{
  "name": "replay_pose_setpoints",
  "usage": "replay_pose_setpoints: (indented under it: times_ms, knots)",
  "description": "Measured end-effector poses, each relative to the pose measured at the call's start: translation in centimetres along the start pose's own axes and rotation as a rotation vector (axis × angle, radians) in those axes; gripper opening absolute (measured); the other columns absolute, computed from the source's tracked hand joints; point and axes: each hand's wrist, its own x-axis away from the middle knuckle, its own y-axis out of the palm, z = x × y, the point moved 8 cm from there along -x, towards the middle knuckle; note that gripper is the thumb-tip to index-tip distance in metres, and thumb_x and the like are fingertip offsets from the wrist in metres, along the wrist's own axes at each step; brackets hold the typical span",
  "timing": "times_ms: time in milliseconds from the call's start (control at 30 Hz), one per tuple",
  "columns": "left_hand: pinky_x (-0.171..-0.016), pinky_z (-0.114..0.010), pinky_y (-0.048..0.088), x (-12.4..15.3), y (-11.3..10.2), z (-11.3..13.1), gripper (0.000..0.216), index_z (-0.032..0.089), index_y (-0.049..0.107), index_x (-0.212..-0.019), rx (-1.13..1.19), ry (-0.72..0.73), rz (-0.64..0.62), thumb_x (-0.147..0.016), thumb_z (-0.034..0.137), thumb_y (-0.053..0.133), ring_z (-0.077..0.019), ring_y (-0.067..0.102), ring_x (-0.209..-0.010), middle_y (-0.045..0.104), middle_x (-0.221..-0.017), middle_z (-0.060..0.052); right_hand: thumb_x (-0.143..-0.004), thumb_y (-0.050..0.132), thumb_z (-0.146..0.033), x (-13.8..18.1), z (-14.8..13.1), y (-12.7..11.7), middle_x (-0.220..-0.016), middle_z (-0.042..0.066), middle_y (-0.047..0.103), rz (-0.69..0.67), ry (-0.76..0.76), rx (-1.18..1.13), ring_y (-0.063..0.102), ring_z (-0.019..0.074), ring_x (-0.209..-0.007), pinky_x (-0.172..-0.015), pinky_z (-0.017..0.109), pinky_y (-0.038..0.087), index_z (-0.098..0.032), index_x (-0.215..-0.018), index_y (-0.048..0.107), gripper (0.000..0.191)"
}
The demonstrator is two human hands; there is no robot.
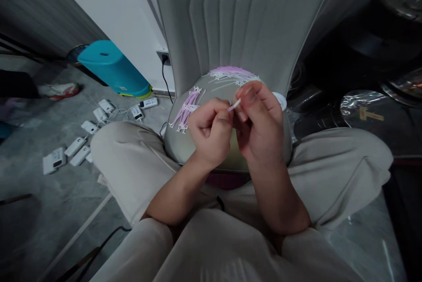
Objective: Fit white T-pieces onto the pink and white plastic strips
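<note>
Above the front of a grey chair seat, my left hand and my right hand meet at the fingertips. Both are closed, pinching a thin pink-and-white stick between them. Its pink end sits at my left thumb, its white end at my right fingers, which hide part of it. Beside my left hand lies a pile of pink sticks with white, knobby ends. Behind my hands, a second heap of pink and white sticks spreads along the backrest. A round white object is partly covered by my right hand.
The padded backrest rises behind the seat. On the floor to the left lie several white devices with cables, near a turquoise bin-like container. Someone's shoe shows at far left. Dark, shiny plastic-wrapped items stand at right.
</note>
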Motion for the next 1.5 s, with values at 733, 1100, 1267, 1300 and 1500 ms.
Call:
replay_pose_setpoints:
  times_ms: [733, 1100, 1267, 1300, 1500]
  knots:
    - [-0.051, -0.026, 0.045, 0.3, 0.3, -0.5, 0.041, 0.022, 0.056, -0.06, 0.116, 0.025, -0.023, -0.095, 0.042, 0.062, -0.0106, 0.054, -0.053, 0.059, -0.057, 0.002, -0.072, 0.084, -0.055, -0.1, 0.3, -0.6, -0.056, -0.005, 0.039, 0.038, -0.002, 0.129, 0.039, 0.0102, -0.049, -0.045, 0.026, 0.04, -0.029, -0.067, 0.061, 0.035]
    - [-0.047, -0.022, 0.046, 0.3, 0.2, -0.2, 0.031, 0.02, 0.059, -0.066, 0.139, 0.173, -0.057, -0.096, 0.03, 0.061, -0.0082, 0.055, -0.052, 0.061, -0.059, 0.003, -0.076, 0.083, -0.039, -0.7, 0.9, -0.4, -0.053, -0.006, 0.043, -0.068, -0.046, 0.012, 0.041, 0.008, -0.045, -0.042, 0.023, 0.034, -0.026, -0.068, 0.065, 0.024]
    - [-0.048, -0.021, 0.046, 0.2, 0.1, -0.1, 0.033, 0.02, 0.059, -0.065, 0.125, 0.174, -0.042, -0.095, 0.032, 0.062, -0.0075, 0.055, -0.052, 0.06, -0.058, 0.003, -0.073, 0.085, -0.045, -0.6, 0.6, -0.4, -0.053, -0.007, 0.042, -0.051, -0.058, 0.09, 0.04, 0.0085, -0.045, -0.043, 0.024, 0.036, -0.026, -0.065, 0.061, 0.031]
    - [-0.048, -0.021, 0.046, 0.2, 0.1, -0.2, 0.033, 0.02, 0.058, -0.065, 0.126, 0.17, -0.039, -0.095, 0.033, 0.063, -0.0077, 0.055, -0.052, 0.06, -0.058, 0.003, -0.074, 0.084, -0.044, -0.6, 0.6, -0.4, -0.053, -0.007, 0.042, -0.052, -0.059, 0.086, 0.04, 0.0085, -0.045, -0.043, 0.024, 0.036, -0.026, -0.065, 0.061, 0.031]
    - [-0.045, -0.025, 0.043, 0.2, -0.1, -0.6, 0.036, 0.022, 0.057, -0.064, 0.098, 0.144, -0.028, -0.094, 0.04, 0.064, -0.0092, 0.052, -0.05, 0.058, -0.057, 0.003, -0.071, 0.085, -0.05, -0.5, 0.8, -0.7, -0.053, -0.006, 0.045, -0.019, -0.029, 0.137, 0.042, 0.0099, -0.046, -0.042, 0.026, 0.034, -0.027, -0.065, 0.062, 0.033]
